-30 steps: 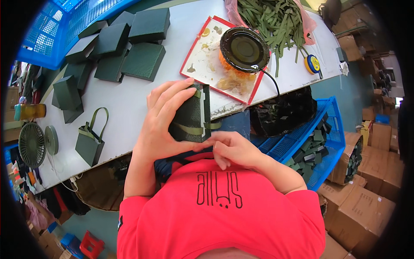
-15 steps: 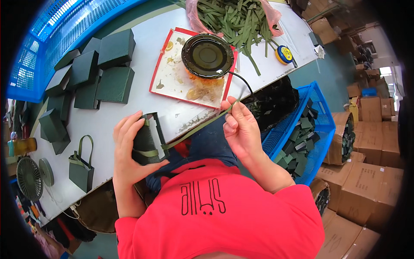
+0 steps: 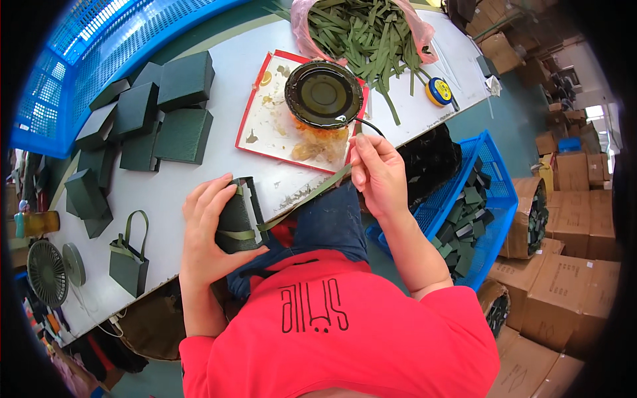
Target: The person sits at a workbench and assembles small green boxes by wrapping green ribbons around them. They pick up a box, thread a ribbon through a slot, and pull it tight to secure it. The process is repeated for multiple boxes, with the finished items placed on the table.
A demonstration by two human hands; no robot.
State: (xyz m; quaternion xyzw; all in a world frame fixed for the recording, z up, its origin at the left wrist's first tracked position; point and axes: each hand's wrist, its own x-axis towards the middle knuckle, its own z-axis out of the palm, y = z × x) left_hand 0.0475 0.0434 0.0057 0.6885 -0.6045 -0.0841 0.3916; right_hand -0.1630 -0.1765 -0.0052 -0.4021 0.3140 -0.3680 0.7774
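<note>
My left hand [image 3: 207, 229] is wrapped round a small dark green box [image 3: 233, 213] at the table's front edge. A flat olive ribbon [image 3: 312, 196] passes across the box and stretches out to the right. Its far end is pinched between the thumb and fingers of my right hand [image 3: 381, 174], close to the rim of a round black dish [image 3: 324, 94] with a glossy, wet-looking surface. Amber, glue-like residue lies under the dish on a red-edged white tray [image 3: 255, 142]. A finished-looking green bag-shaped box with a ribbon handle [image 3: 128, 268] stands at the left.
Several dark green boxes [image 3: 182, 136] are piled at the left. A pink plastic bag [image 3: 302, 33] spills cut green ribbons at the back, beside a yellow-blue tape measure [image 3: 438, 91]. Blue crates [image 3: 501, 182] and cartons [image 3: 564, 278] stand right; a small fan [image 3: 46, 272] sits left.
My right hand has moved away from me, bringing the ribbon's end nearer the black dish's rim. My left hand keeps its hold on the box. The whole view has shifted slightly.
</note>
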